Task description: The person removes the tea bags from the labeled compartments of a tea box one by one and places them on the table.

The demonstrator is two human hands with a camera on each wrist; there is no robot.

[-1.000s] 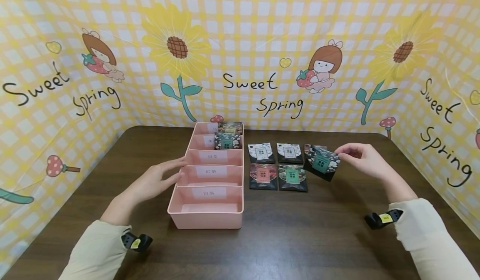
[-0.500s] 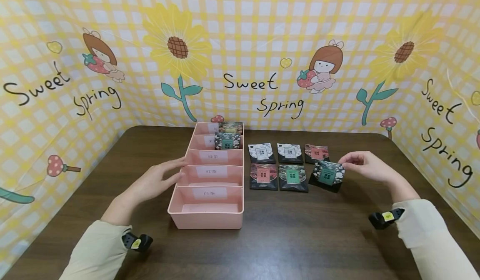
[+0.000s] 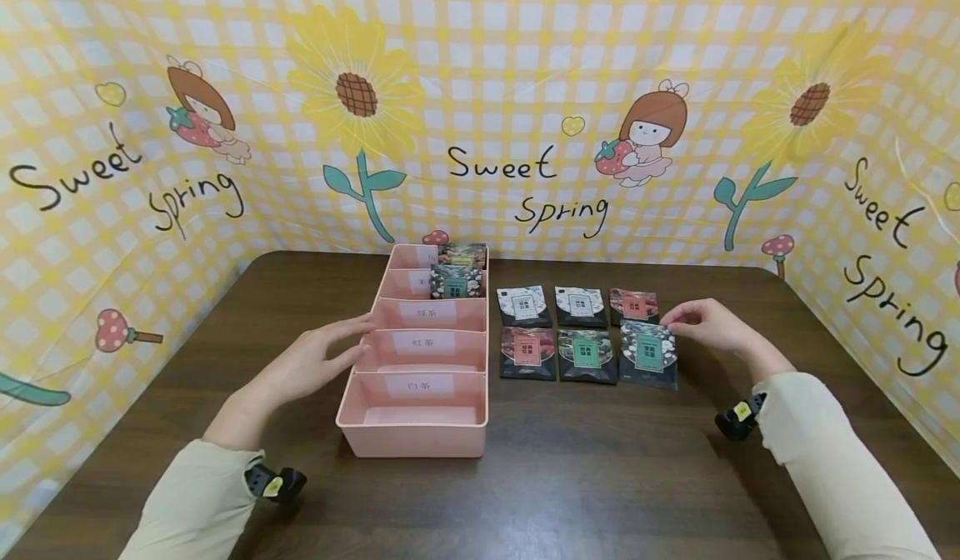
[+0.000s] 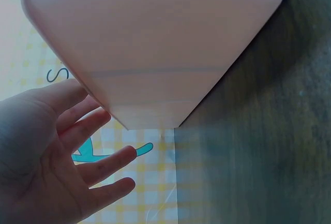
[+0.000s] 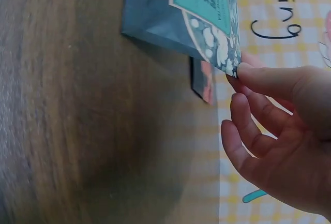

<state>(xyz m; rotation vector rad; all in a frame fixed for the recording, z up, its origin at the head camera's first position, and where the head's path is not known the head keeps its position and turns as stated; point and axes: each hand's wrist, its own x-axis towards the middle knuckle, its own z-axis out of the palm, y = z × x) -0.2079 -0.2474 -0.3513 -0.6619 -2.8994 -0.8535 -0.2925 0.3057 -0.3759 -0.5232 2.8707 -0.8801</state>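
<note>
My right hand (image 3: 705, 325) pinches a dark tea bag sachet (image 3: 648, 353) with a teal label by its far right corner, between thumb and fingertips. In the right wrist view, that sachet (image 5: 199, 19) tilts over the table. My left hand (image 3: 311, 358) rests its fingertips against the left side of a pink divided box (image 3: 416, 442), fingers loosely spread. The left wrist view shows the box wall (image 4: 155, 38) beside the fingers. Two sachets stand in the box's far compartments: a teal-labelled sachet (image 3: 456, 283) and one with a yellowish label (image 3: 461, 255) behind it.
Several sachets lie in rows right of the box: two white ones (image 3: 522, 306) (image 3: 580, 306), red ones (image 3: 634, 305) (image 3: 527, 353) and a green one (image 3: 587, 355). White paper labels mark the compartments. A patterned cloth (image 3: 517, 85) surrounds the brown table (image 3: 585, 477).
The teal-labelled sachet in my right hand has come down toward the near row, beside the green sachet, uncovering the red one behind. My left hand stays at the box.
</note>
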